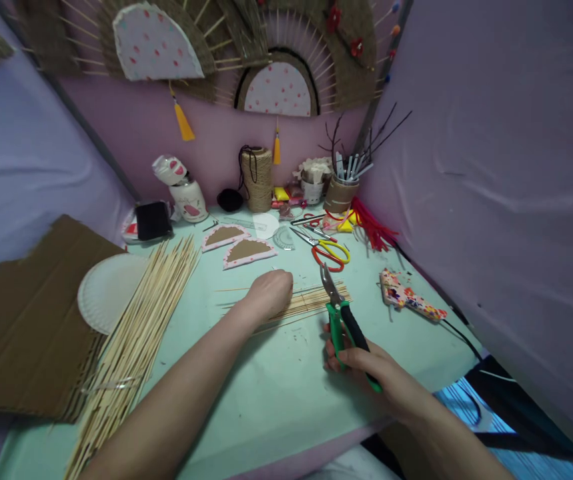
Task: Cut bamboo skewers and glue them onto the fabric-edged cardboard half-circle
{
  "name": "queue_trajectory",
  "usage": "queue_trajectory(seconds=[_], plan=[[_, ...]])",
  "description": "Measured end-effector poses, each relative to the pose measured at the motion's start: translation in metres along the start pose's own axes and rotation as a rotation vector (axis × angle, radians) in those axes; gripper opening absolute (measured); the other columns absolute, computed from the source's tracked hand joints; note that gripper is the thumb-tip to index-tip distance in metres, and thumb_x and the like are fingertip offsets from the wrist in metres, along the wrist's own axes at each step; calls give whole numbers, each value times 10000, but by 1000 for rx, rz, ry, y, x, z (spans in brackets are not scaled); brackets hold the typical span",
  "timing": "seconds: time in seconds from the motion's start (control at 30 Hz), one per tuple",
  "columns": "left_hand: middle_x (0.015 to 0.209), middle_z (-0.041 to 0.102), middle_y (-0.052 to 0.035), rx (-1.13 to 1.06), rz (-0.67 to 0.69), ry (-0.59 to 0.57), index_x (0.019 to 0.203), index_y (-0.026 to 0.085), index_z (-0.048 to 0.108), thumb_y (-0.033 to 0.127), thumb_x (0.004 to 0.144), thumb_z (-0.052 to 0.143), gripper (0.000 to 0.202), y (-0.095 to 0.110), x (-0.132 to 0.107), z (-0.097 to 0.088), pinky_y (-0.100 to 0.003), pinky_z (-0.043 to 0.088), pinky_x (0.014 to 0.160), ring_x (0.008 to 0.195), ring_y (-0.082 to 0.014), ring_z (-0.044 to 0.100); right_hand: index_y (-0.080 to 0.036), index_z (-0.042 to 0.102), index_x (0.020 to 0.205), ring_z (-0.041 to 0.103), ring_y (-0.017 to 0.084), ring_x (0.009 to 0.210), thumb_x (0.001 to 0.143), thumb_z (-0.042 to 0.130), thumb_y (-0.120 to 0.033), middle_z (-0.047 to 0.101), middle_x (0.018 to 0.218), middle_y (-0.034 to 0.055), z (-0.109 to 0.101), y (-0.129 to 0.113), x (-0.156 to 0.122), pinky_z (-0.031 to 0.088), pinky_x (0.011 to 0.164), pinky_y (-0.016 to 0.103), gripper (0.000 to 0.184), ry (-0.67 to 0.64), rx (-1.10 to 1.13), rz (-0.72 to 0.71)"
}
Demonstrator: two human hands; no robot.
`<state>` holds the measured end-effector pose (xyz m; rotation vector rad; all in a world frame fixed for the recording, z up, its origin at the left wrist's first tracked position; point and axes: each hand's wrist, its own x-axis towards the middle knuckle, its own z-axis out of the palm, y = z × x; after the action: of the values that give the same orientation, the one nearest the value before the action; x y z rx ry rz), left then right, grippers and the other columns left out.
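Note:
A small row of thin bamboo sticks [316,300] lies across the middle of the pale green table [276,387]. My left hand [267,293] is closed and rests on top of these sticks, pressing them down. My right hand [366,367] grips the green and black handles of a pair of cutters [339,310]. The cutter's metal jaws point up toward the right end of the stick row, touching or just above it.
A big bundle of long bamboo skewers [141,333] lies at the left beside a white paper plate [109,290] and brown cardboard [21,313]. Scissors [329,252], a patterned glue gun [409,299], two pink-edged fan shapes [239,245], a twine spool [257,179] and jars stand further back.

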<state>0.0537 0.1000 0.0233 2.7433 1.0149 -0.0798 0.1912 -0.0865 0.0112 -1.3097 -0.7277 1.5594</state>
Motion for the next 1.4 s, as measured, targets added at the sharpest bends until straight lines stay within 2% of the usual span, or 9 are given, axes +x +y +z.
queue_trajectory(seconds=[0.13,0.3,0.43,0.57,0.73,0.83,1.07,1.4], plan=[[823,664,-100,-135,26,85,850,156,622,175,838,379,245,-12,-2,-15,-297,378,622,735,-211,586,-181,576,1035,501,195,842,783,553,-285,556,834,15,-1,2,0,341,844,366,274,-7,-19,-3],[794,681,-26,-492,59,139,827,175,624,184,804,440,186,-28,0,-33,-260,402,673,761,-166,589,-183,579,930,491,192,848,757,550,-266,561,849,18,2,-3,0,334,840,350,194,-3,-92,0],[860,703,-35,-701,58,88,718,163,647,288,795,509,201,-33,-2,-40,-266,418,736,843,-175,607,-187,564,877,469,190,838,752,544,-276,549,852,15,7,-11,-3,335,793,331,154,-1,-203,27],[922,702,-32,-855,25,44,732,167,655,360,790,532,236,-29,-8,-42,-277,418,794,925,-184,603,-200,556,878,452,187,828,756,541,-285,538,853,9,12,-18,-4,335,754,312,150,-34,-318,-17],[773,666,-9,-940,-37,1,817,170,653,366,790,545,225,-24,-10,-46,-253,405,696,786,-150,575,-206,541,881,435,184,810,746,546,-289,521,844,6,15,-20,-3,335,738,310,159,-40,-347,-14],[746,648,1,-971,-22,-16,854,172,650,372,794,552,231,-25,-10,-46,-242,388,666,742,-132,550,-205,530,896,443,185,828,766,532,-288,523,862,5,13,-18,-2,330,752,314,154,-42,-351,-14],[756,655,-6,-960,21,1,836,169,664,387,782,561,247,-27,-10,-44,-259,395,711,779,-148,563,-209,519,907,443,185,837,762,523,-287,519,867,1,17,-24,0,331,766,316,164,-45,-379,-25],[718,652,-7,-908,21,0,871,163,691,330,763,562,237,-17,-13,-49,-263,414,696,740,-152,581,-216,528,979,461,207,910,743,537,-281,540,939,15,21,-26,3,338,833,338,245,-56,-357,-36]])
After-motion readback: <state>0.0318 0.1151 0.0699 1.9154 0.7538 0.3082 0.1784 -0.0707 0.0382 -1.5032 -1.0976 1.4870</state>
